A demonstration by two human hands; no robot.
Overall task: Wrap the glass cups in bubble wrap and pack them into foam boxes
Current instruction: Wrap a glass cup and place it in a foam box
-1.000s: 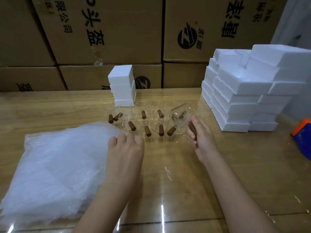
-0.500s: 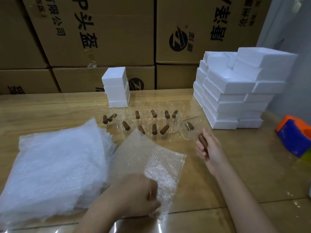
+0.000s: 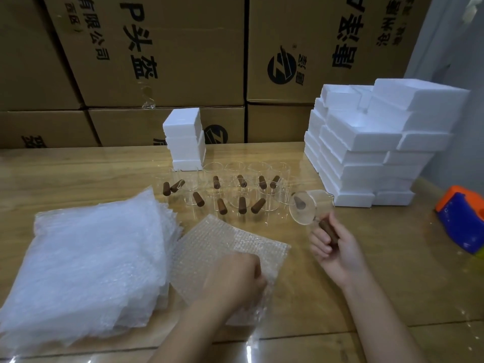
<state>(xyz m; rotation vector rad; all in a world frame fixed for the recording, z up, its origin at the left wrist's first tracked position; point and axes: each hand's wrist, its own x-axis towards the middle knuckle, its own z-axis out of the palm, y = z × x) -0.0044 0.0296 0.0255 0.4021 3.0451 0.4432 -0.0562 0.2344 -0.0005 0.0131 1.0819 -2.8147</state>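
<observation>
Head view: early on, left hand [image 3: 233,279] fingers curled, pinching the bubble-wrap sheet [image 3: 222,244], right hand [image 3: 337,247] just R of sheet grips handle of one glass cup [image 3: 303,209] held bare above the table, other cups [image 3: 264,197] behind sheet unwrapped; foam boxes [image 3: 366,142] beyond, so wrapping & boxing all left.

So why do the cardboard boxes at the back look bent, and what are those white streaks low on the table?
Head view: the wide-angle lens bows the cardboard boxes near the edges. Head view: the streaks are glare on the glossy table. Head view: the left hand gripping the bubble wrap sheet looks slightly soft; the right hand's glass cup is faint.
</observation>
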